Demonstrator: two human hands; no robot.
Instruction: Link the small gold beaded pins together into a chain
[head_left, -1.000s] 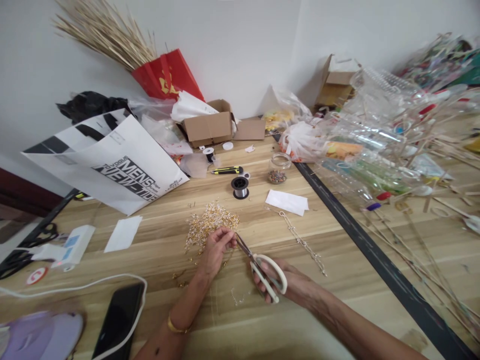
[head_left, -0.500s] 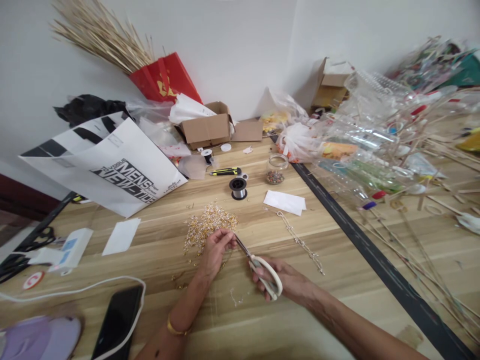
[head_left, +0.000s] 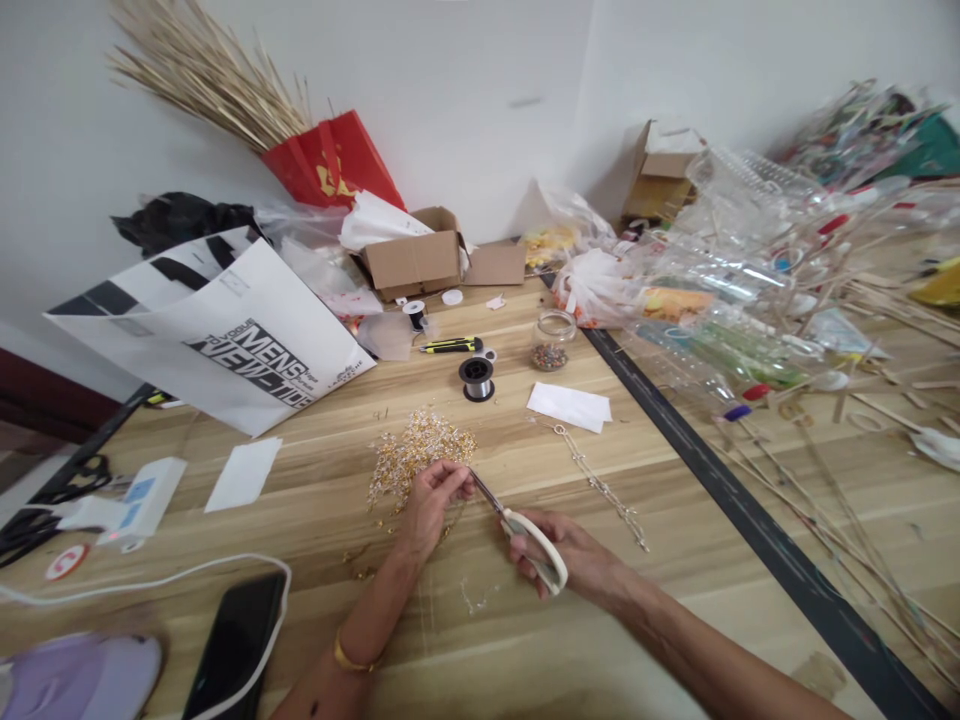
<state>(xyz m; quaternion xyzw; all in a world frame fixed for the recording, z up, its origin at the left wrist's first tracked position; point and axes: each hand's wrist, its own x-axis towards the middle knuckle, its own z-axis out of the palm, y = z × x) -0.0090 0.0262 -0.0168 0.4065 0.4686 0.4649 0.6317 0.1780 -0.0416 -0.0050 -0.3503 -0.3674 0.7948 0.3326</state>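
Note:
My right hand [head_left: 551, 550] is wrapped round the white handles of a pair of scissors [head_left: 534, 537]. The scissors' blades point up and left, and their tips reach the fingertips of my left hand [head_left: 435, 500]. Those fingers are pinched together; what they hold is too small to make out. Just beyond my left hand lies a pile of gold and clear beads [head_left: 420, 450]. A beaded chain [head_left: 596, 480] is stretched out on the table to the right. Between my forearms rests a small clear beaded strand [head_left: 472, 600].
A spool of wire [head_left: 477, 380], a yellow-black cutter knife [head_left: 452, 345] and a glass jar of beads [head_left: 553, 345] stand farther back. White paper [head_left: 570, 407] lies nearby. At left are a phone [head_left: 236, 640] and a power strip [head_left: 146, 500]; plastic bottles [head_left: 690, 370] crowd the right.
The scissors' handles have drawn slightly closer together in my right hand. My left hand stays almost in place at the blade tips.

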